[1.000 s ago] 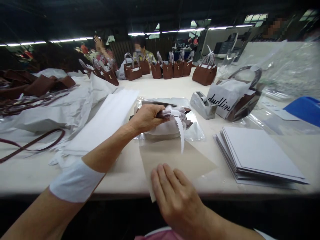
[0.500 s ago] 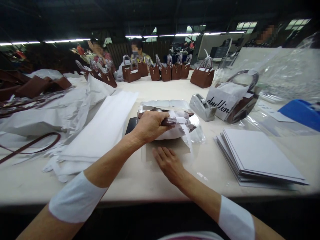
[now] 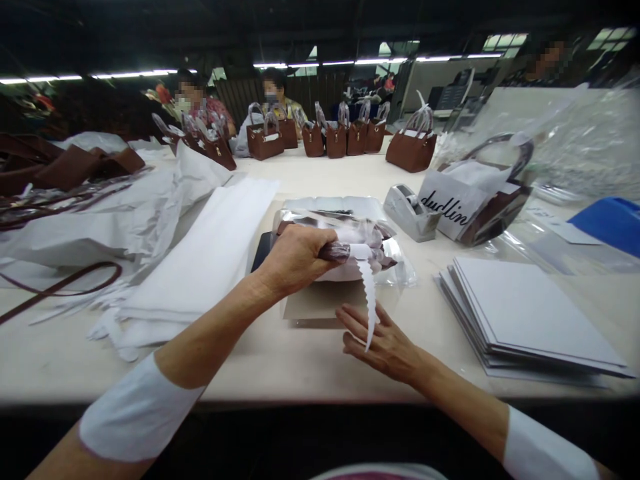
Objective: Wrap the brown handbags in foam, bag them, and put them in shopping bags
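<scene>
A brown handbag (image 3: 389, 261) sits partly inside a clear plastic bag (image 3: 403, 275) at the middle of the table. My left hand (image 3: 299, 259) is closed around its plastic-wrapped handles (image 3: 334, 251). From the handles hangs a white jagged-edged strip (image 3: 367, 293). A grey-brown board (image 3: 325, 301) shows at the handbag's near side, under the clear plastic. Beside the board's near right corner is my right hand (image 3: 383, 340), its fingers spread, with the strip passing in front of it. The far side of the handbag is mostly hidden by my left hand and the wrapping.
At right stand a tape dispenser (image 3: 413, 213), a wrapped handbag (image 3: 480, 200) in "dudlin" paper and a stack of grey boards (image 3: 530, 313). White sheets (image 3: 200, 260) and a brown strap (image 3: 65, 287) lie left. Several brown handbags (image 3: 336, 140) line the back, with people beyond.
My right hand has moved right and its fingers have spread away from the board. The white strip now hangs straighter. My left hand still grips the handles.
</scene>
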